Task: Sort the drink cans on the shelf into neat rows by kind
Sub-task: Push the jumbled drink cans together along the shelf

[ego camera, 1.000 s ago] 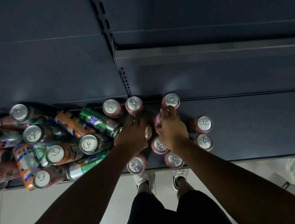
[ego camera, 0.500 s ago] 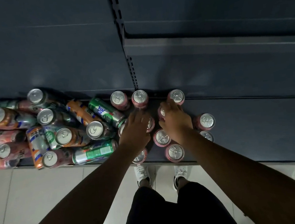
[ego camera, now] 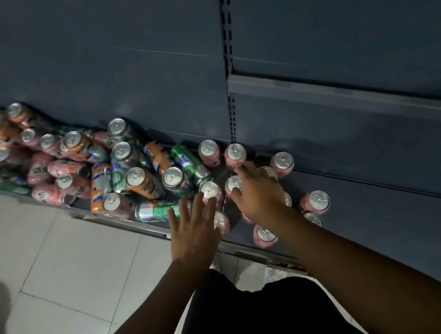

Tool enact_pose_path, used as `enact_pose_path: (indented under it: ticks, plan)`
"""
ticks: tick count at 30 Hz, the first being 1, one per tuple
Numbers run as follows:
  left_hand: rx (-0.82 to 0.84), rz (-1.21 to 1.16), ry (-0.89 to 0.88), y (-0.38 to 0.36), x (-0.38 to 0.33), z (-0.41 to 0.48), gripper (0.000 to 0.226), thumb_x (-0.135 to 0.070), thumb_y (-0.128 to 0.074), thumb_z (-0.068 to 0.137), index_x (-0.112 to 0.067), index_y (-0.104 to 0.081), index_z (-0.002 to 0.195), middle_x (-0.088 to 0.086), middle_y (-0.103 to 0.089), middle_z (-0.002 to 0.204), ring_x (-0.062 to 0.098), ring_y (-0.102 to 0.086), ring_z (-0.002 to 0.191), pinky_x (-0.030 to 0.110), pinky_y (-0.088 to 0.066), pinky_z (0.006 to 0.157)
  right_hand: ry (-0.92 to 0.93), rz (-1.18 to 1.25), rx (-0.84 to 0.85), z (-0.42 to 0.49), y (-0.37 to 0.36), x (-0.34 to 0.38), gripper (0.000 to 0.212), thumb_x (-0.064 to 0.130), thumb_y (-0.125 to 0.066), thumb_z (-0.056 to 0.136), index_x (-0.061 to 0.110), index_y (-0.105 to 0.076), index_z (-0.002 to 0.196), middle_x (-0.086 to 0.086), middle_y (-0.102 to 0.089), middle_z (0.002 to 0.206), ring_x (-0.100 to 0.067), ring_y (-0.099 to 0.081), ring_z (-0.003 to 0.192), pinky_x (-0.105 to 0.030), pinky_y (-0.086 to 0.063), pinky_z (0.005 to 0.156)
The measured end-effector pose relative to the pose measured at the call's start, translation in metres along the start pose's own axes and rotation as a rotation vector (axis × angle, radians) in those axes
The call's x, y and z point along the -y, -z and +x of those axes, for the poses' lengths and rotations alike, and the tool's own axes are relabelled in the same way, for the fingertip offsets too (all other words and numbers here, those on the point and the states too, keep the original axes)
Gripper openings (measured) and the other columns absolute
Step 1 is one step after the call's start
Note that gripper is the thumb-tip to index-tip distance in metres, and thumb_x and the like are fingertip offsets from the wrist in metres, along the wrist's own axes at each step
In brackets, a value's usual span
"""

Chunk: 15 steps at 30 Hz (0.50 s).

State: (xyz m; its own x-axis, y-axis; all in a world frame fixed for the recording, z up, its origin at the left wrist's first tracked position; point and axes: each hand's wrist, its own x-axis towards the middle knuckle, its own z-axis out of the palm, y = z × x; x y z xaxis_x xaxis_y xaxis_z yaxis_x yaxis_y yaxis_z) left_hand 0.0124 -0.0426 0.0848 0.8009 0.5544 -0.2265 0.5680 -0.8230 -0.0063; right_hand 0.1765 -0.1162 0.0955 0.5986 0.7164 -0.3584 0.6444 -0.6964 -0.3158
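Both hands are spread, grasping nothing: my left hand (ego camera: 193, 225) hovers by a pink can (ego camera: 210, 190), my right hand (ego camera: 261, 193) seemingly rests on upright pink cans (ego camera: 283, 161) mid-way along the shelf (ego camera: 383, 203). I'd nudge them gently into line, clear of the pile (ego camera: 132, 176) leftward.

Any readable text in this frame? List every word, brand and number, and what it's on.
Nothing can be quoted: every label is too blurred or too small to read.
green can: white and blue lettering, unreadable.
orange can: blue and white lettering, unreadable.
pink can: dark characters, unreadable.
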Motion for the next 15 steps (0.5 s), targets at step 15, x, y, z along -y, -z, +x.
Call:
enact_pose_path:
  ticks: [15]
  plan:
    - [0.233,0.031,-0.055,-0.049,0.153,0.017,0.078,-0.034,-0.063,0.095,-0.023,-0.021,0.161,0.014,-0.016,0.168,0.046,-0.015,0.153,0.061,-0.011,0.122,-0.254,0.138,0.125,0.064,-0.035,0.11,0.051,0.035,-0.05,0.1,0.018,-0.043,0.148,-0.01,-0.046,0.151,-0.034,-0.048,0.135,-0.045,-0.042,0.103]
